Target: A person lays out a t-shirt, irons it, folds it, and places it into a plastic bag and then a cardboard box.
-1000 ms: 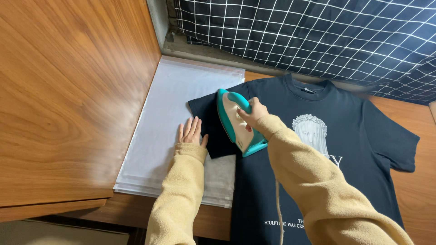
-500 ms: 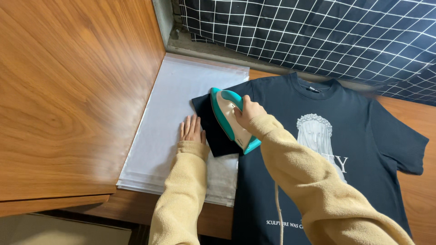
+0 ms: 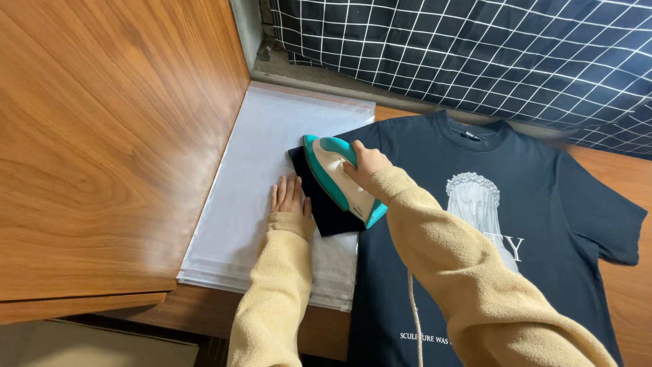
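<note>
The dark T-shirt (image 3: 489, 224) lies centre-right on the bench (image 3: 631, 177), its sleeve over a white cloth (image 3: 265, 149). The right hand (image 3: 367, 164) grips the teal iron (image 3: 339, 178); keep it gliding. The left hand (image 3: 288, 197), fingers together, should press flat, clear.

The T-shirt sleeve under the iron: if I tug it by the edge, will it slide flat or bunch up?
Probably bunches: the T-shirt looks like thin, floppy cloth. The iron in the right hand likely pins the sleeve. The left hand lies flat at its edge on the white sheet, which may be slippery.
</note>
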